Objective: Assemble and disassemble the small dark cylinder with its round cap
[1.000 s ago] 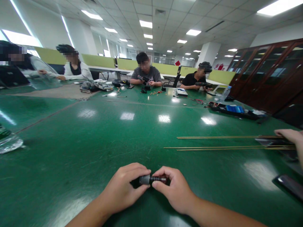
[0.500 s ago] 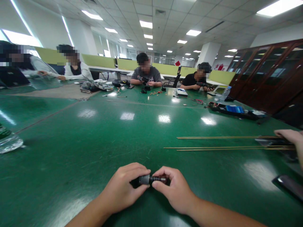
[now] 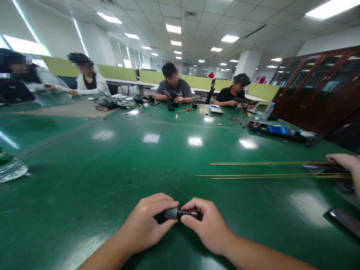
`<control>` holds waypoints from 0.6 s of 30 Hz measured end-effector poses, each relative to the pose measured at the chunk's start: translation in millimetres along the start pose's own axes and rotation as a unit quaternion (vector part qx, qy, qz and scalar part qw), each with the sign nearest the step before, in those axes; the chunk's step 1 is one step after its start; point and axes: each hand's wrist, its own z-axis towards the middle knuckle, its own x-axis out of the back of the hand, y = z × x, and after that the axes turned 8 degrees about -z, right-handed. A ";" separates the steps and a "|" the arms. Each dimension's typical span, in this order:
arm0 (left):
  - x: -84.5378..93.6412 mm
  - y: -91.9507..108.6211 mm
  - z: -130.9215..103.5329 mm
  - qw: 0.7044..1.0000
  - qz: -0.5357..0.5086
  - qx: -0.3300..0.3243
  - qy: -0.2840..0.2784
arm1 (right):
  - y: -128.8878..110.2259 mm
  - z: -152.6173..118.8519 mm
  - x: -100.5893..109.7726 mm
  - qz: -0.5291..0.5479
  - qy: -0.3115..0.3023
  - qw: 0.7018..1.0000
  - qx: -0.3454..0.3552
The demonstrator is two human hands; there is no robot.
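Low in the middle of the view, both of my hands grip one small part with a dark grey cylindrical body [image 3: 171,213] and a black ringed shaft [image 3: 182,212] that has a shiny metal tip. My left hand [image 3: 149,217] is closed round the grey body at the left, thumb below and fingers above. Thumb and fingertips of my right hand [image 3: 208,223] pinch the ringed shaft at the other end. The part lies about level, just above or on the green table [image 3: 123,165]; I cannot tell which. My fingers hide some of both ends.
Thin brass-coloured rods [image 3: 253,175] lie to the right, near another person's hand [image 3: 344,162]. A dark rounded object [image 3: 341,221] is at the right edge, a clear bottle [image 3: 12,168] at the left. Across the table, several people sit among tools, electronic parts and a long black tray [image 3: 298,137].
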 end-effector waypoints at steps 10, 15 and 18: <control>-0.6 -2.1 -1.6 1.000 -0.001 0.002 -0.001 | 3.8 1.0 -0.4 0.004 -0.001 1.000 -0.002; -1.0 -2.8 -1.1 1.000 0.000 -0.001 -0.001 | 7.8 1.7 -2.7 0.016 0.003 1.000 -0.007; -0.7 -3.0 -1.2 1.000 0.005 -0.001 0.000 | 8.5 2.5 -3.2 0.015 0.006 1.000 -0.007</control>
